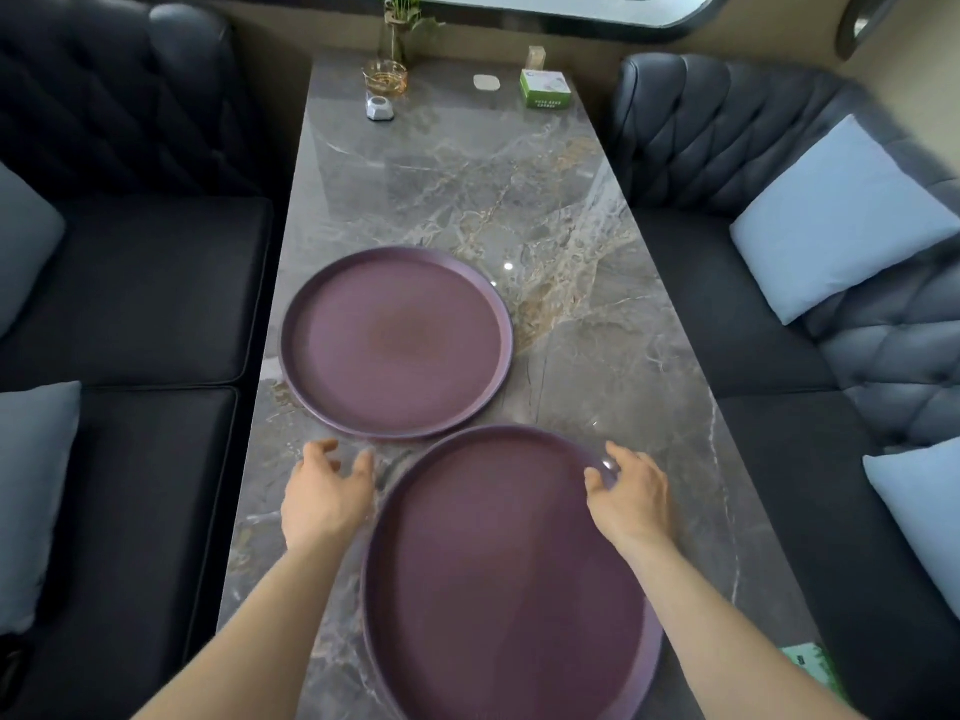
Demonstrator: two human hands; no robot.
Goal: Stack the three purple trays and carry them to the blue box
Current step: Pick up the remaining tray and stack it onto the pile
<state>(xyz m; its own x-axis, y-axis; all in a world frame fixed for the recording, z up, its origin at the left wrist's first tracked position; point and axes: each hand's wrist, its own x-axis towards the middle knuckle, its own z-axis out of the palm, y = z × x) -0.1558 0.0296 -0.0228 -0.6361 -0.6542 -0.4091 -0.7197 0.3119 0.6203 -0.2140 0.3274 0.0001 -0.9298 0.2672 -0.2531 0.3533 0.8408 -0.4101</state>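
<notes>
Two round purple trays lie on the grey marble table. The far tray sits left of centre. The near tray is close to me and looks thicker at its lower edge, perhaps two stacked; I cannot tell. My left hand hovers open over the table between the trays, just left of the near tray's rim. My right hand rests on the near tray's upper right rim, fingers curled over it. No blue box is in view.
Dark tufted sofas with light blue cushions flank the table on both sides. At the far end stand a glass vase with a plant, an amber glass dish, a small white device and a green box.
</notes>
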